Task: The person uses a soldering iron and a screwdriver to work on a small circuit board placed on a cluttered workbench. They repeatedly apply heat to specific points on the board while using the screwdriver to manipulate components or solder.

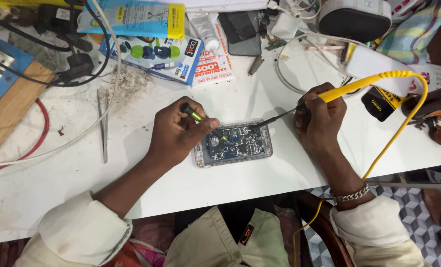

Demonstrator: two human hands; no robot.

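Cream sleeves rolled to the forearms, khaki trousers, and a silver chain bracelet [349, 194] on the right wrist.

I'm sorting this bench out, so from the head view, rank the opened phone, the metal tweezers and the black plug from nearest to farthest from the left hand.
1. Opened phone: just right of the left hand, under its tool tip.
2. Metal tweezers: lying on the table to the hand's left.
3. Black plug: up at the far left, among the cables.
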